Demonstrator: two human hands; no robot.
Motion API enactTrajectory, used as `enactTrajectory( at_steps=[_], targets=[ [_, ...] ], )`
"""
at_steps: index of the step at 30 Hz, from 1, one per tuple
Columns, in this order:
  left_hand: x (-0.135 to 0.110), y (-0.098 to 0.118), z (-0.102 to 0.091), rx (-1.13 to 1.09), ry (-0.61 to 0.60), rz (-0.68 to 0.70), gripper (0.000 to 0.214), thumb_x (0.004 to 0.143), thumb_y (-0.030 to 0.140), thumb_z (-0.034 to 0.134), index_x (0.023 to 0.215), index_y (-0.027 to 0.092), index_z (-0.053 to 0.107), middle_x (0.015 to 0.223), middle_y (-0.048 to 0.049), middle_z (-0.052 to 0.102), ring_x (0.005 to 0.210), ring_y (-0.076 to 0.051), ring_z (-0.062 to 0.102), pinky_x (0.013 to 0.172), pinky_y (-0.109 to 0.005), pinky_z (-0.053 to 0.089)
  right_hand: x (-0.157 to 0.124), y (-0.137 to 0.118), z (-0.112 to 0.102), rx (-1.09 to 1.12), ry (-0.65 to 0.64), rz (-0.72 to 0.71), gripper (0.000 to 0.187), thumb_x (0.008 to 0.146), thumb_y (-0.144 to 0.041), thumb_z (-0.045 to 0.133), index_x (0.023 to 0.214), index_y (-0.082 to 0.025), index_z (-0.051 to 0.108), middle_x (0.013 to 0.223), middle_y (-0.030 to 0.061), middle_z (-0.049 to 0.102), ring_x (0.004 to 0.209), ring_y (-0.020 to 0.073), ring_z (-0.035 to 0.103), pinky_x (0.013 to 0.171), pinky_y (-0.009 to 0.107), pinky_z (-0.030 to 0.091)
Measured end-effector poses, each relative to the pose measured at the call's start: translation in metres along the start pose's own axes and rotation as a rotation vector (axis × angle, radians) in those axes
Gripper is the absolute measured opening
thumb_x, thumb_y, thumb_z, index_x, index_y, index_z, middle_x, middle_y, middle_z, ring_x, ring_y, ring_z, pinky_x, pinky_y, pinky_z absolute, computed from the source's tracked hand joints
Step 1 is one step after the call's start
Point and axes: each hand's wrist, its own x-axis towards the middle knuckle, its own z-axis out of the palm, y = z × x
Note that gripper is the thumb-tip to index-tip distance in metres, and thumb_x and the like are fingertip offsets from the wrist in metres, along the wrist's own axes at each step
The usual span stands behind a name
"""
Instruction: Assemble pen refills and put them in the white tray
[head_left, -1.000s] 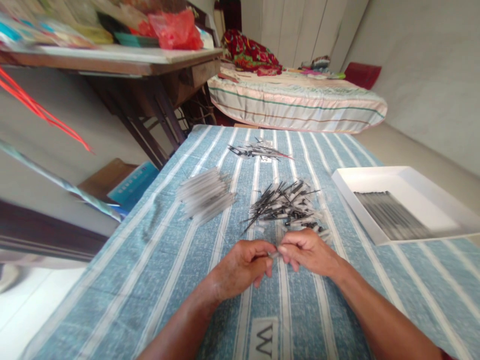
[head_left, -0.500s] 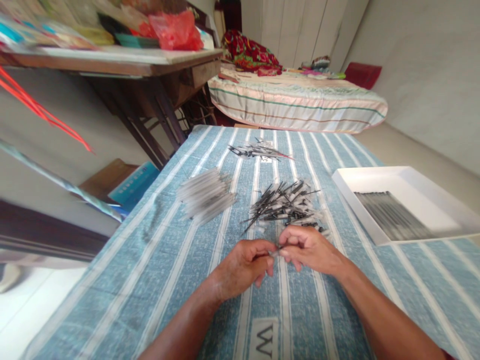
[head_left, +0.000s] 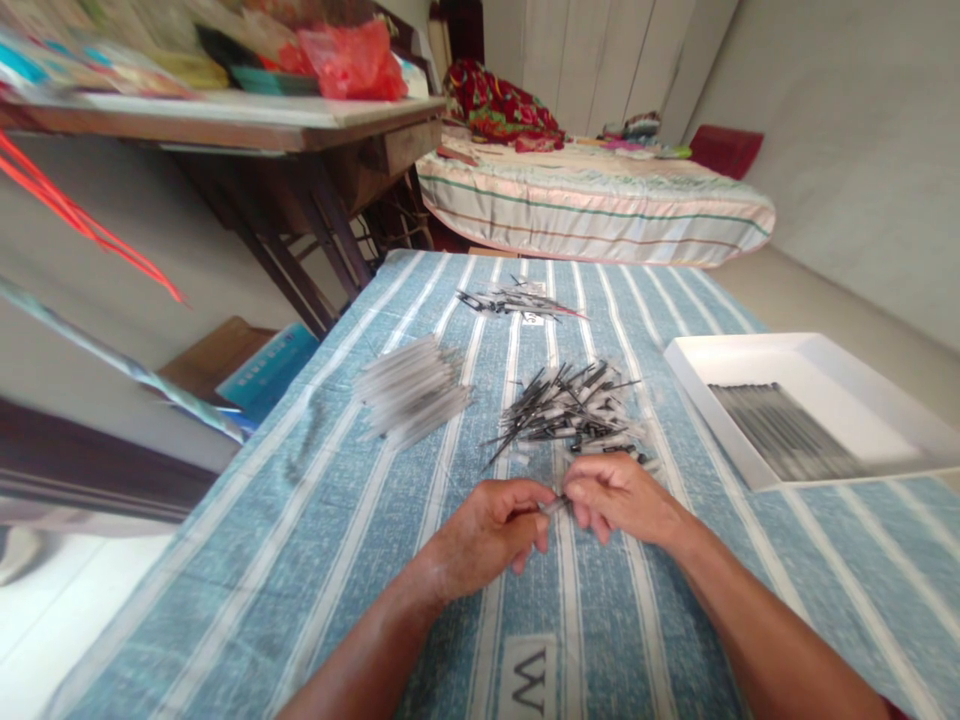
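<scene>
Near the middle of the striped cloth, my left hand (head_left: 495, 530) and my right hand (head_left: 619, 497) meet fingertip to fingertip. Between them is a thin clear-and-dark piece (head_left: 556, 506), small and mostly covered by the fingers; it looks like a pen part. Thumb and forefinger are closed on it on both sides. Just beyond my right hand lies a loose heap of black and whitish slender parts (head_left: 566, 405). To the left, a stack of translucent whitish tubes (head_left: 412, 390) lies side by side.
A white open box (head_left: 874, 400) at the right holds a row of grey-dark sticks (head_left: 784, 430). Farther back lies a smaller pile of thin dark pieces (head_left: 517, 298). A wooden desk (head_left: 315, 135) stands left, and a bed (head_left: 592, 195) is beyond the table.
My right hand has shifted slightly right, away from the left fingertips, and more of the dark piece shows between them. My left hand stays nearly still.
</scene>
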Motion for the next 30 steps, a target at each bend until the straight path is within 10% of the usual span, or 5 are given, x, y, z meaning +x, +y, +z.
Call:
enactTrajectory(
  at_steps=[22, 30],
  targets=[
    [0.0006, -0.0027, 0.0019, 0.513, 0.161, 0.258, 0.022, 0.083, 0.018, 0.042, 0.093, 0.019, 0.062, 0.065, 0.0022, 0.059, 0.058, -0.011, 0.053, 0.055, -0.020, 0.038, 0.0086, 0.0026, 0.0079, 0.156, 0.040, 0.066, 0.033, 0.079, -0.046, 0.054, 0.066, -0.017, 0.047, 0.045, -0.0063, 0.055, 0.029, 0.0054, 0.047, 0.028, 0.013, 0.027],
    [0.0005, 0.0030, -0.0020, 0.578, 0.195, 0.181, 0.019, 0.080, 0.027, 0.049, 0.065, 0.017, 0.055, 0.057, 0.0040, 0.048, 0.052, -0.010, 0.045, 0.051, -0.021, 0.032, 0.0046, -0.0047, -0.0009, 0.058, 0.093, -0.042, 0.037, 0.083, -0.043, 0.051, 0.058, -0.016, 0.047, 0.046, -0.0046, 0.054, 0.031, 0.0049, 0.047, 0.032, 0.014, 0.031]
  ],
)
